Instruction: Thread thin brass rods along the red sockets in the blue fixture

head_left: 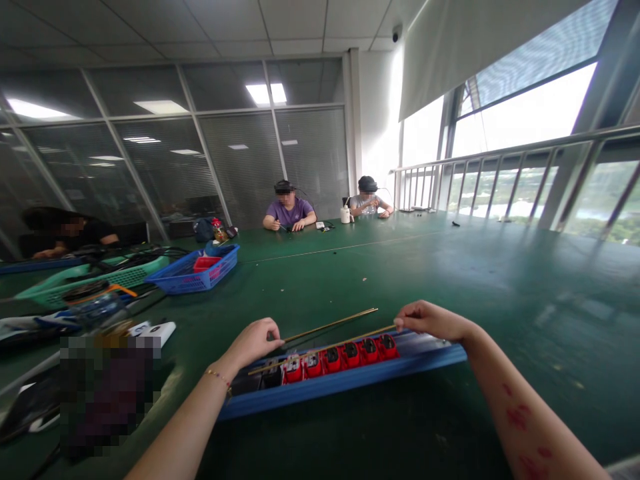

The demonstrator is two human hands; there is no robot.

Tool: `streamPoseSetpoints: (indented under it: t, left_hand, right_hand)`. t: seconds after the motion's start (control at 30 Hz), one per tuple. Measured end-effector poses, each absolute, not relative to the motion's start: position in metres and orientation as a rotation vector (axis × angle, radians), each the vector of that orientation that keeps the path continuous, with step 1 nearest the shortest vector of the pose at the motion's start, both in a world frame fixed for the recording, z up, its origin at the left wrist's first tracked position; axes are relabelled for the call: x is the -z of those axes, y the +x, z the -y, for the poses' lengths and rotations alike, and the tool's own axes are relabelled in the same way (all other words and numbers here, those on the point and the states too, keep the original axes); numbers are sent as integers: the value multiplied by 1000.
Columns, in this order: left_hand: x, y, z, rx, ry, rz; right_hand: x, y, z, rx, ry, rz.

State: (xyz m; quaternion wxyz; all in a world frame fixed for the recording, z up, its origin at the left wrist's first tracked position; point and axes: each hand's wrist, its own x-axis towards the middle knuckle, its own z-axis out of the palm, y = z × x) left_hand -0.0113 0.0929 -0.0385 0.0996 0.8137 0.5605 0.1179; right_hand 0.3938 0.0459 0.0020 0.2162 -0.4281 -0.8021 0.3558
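A long blue tray (345, 389) stands before me on the green table, with a row of red-and-black block-like parts (351, 353) in it. Black pieces (273, 377) sit at its left end. My right hand (425, 319) pinches the right end of a thin brass-coloured rod (325, 348), which slants across above the row. At the tray's far left side, my left hand (259, 341) has its fingers closed at the near end of a second thin brass-coloured rod (330, 325). That one stretches to the right behind the tray.
On the left are a blue plastic basket (193, 280) with a red box (206, 264), a green basket (50, 288) of dark cables, and a clear jar (95, 307). Two people (289, 210) sit across the green table (450, 267); another person (75, 233) leans at far left.
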Motion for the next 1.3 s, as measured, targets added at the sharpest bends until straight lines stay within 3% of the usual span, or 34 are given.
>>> streamPoseSetpoints:
  t: [0.37, 0.6, 1.0, 1.3]
  left_hand:
    - [44, -15, -95, -344, 2319, -1636]
    - [45, -15, -95, -381, 2280, -1687]
    - [42, -14, -91, -376, 2311, -1716]
    - [47, -17, -95, -350, 2364, -1700]
  right_hand:
    - [15, 414, -62, -779, -1338, 1917]
    - [28, 401, -78, -654, -1405, 2127]
    - [29, 342, -118, 159, -1512, 2647]
    - [30, 326, -128, 198, -1423, 2830]
